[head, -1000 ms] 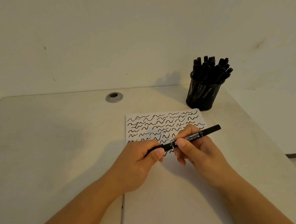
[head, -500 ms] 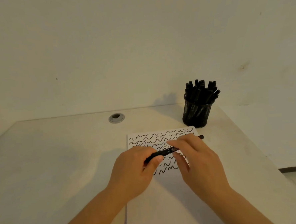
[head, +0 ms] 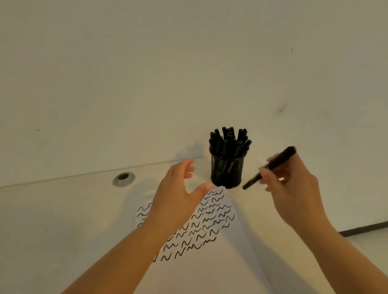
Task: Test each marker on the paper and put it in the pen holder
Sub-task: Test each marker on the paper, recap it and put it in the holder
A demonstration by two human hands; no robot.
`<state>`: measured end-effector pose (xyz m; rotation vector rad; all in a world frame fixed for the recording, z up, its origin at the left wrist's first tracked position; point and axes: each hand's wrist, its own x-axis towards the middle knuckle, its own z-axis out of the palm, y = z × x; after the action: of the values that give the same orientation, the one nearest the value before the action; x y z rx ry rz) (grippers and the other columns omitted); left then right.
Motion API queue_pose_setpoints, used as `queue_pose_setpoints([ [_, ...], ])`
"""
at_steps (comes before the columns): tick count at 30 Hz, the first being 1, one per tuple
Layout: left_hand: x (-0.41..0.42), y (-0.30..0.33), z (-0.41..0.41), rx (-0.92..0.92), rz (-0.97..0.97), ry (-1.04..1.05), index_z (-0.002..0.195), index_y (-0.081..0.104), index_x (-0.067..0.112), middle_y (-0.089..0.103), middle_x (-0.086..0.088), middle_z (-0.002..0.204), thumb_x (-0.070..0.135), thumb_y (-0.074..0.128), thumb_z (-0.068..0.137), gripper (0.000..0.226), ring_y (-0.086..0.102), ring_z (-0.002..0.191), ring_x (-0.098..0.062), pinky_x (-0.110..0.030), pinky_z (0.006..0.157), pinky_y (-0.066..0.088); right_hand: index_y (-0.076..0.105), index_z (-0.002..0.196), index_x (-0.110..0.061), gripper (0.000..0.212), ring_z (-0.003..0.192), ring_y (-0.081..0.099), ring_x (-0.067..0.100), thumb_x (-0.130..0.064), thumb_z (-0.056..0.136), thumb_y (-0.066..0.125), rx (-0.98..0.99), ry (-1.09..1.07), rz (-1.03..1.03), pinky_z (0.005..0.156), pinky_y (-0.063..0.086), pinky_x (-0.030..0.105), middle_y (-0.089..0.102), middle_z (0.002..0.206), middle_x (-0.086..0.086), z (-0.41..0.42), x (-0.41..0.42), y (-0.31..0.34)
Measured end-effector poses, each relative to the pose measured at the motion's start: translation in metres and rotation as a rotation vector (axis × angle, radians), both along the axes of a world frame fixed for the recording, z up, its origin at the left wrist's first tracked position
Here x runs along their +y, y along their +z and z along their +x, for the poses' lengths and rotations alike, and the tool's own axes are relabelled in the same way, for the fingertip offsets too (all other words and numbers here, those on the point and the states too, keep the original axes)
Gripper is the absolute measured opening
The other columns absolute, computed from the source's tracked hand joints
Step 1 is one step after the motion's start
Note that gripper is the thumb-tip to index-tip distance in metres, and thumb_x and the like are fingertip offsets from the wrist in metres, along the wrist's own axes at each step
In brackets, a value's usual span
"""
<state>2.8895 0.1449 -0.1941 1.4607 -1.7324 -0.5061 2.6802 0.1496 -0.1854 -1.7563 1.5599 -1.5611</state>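
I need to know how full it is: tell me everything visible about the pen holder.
The pen holder is a black wire-mesh cylinder standing upright on the table near its far edge, just beyond the paper's far right corner. It is crowded with black markers standing on end, some leaning outward. Neither hand touches it.

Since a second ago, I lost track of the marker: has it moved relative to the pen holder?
Yes. The marker, gripped by the right hand, has left the paper and now hangs just right of the pen holder.
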Motion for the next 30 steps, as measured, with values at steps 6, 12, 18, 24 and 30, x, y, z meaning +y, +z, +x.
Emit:
queue_pose_setpoints([
  [6, -0.056, -0.023, -0.021, 0.025, 0.229, 0.006, 0.141, 0.021, 0.021, 0.032, 0.003, 0.145, 0.049, 0.070, 0.070, 0.091, 0.034, 0.129, -0.011, -0.027, 0.098, 0.031, 0.045, 0.086, -0.033, 0.025, 0.066, 0.067, 0.006, -0.010, 0.087, 0.057, -0.296, 0.014, -0.014, 0.054, 0.049, 0.013, 0.066, 0.085, 0.002, -0.017, -0.027, 0.015],
  [12, -0.085, -0.025, -0.050, 0.206, 0.122, 0.003, 0.142, 0.017, 0.023, 0.032, 0.005, 0.145, 0.038, 0.078, 0.066, 0.099, 0.036, 0.128, -0.009, -0.024, 0.097, 0.030, 0.040, 0.091, -0.036, 0.028, 0.067, 0.067, 0.004, -0.015, 0.088, 0.058, -0.313, -0.025, -0.084, 0.056, 0.050, 0.011, 0.066, 0.087, -0.001, -0.023, -0.044, 0.025],
  [18, -0.098, -0.031, -0.072, 0.341, 0.056, 0.001, 0.127, 0.031, 0.033, 0.046, 0.015, 0.122, 0.033, 0.084, 0.057, 0.088, 0.044, 0.105, -0.001, -0.011, 0.080, 0.035, 0.032, 0.105, -0.037, 0.041, 0.071, 0.067, 0.006, -0.019, 0.085, 0.062, -0.189, -0.025, -0.086, 0.063, 0.047, 0.018, 0.066, 0.080, -0.006, -0.027, -0.054, 0.024],
  [24, -0.105, -0.033, -0.081, 0.345, 0.039, 0.139, 0.129, 0.030, 0.025, 0.053, 0.009, 0.119, 0.038, 0.083, 0.055, 0.093, 0.053, 0.105, -0.011, -0.019, 0.078, 0.041, 0.028, 0.104, -0.049, 0.050, 0.068, 0.067, 0.007, -0.020, 0.084, 0.063, -0.104, 0.004, -0.110, 0.060, 0.046, 0.015, 0.067, 0.075, -0.005, -0.025, -0.063, 0.028],
  [30, -0.107, -0.033, -0.075, 0.224, 0.018, 0.162, 0.122, 0.040, 0.025, 0.059, 0.007, 0.115, 0.046, 0.080, 0.054, 0.082, 0.059, 0.102, -0.015, -0.023, 0.075, 0.046, 0.031, 0.115, -0.046, 0.054, 0.066, 0.068, 0.007, -0.019, 0.082, 0.066, -0.133, 0.032, -0.129, 0.064, 0.052, 0.022, 0.066, 0.076, -0.005, -0.018, -0.072, 0.027],
])
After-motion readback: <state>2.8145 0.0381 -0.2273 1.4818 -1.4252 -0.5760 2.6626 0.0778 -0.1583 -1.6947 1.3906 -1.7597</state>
